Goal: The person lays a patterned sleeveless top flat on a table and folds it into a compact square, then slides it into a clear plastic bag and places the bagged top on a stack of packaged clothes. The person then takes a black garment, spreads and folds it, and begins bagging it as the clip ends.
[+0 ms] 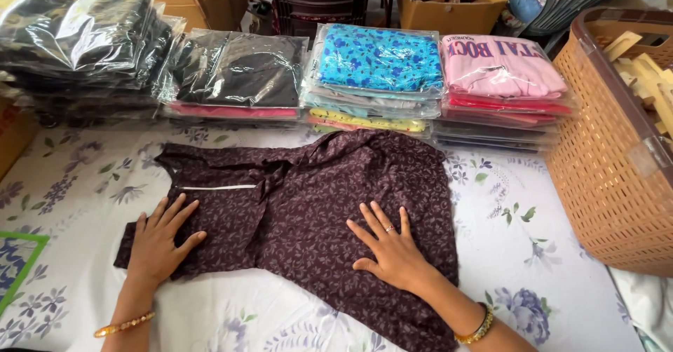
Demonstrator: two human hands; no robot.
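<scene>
A dark maroon patterned garment [315,184] lies spread on a white floral sheet [505,219]. My left hand [160,240] rests flat on its left part, fingers apart, just below a thin white strip at the neckline [217,187]. My right hand [389,249] presses flat on the middle of the cloth, fingers spread, a ring on one finger. Both wrists carry gold bangles. Neither hand grips anything.
Stacks of garments packed in clear bags line the far side: black [77,29], black over pink [235,71], blue floral [378,61], pink [501,68]. A tan plastic basket [610,163] stands at the right. Cardboard boxes [452,5] sit behind.
</scene>
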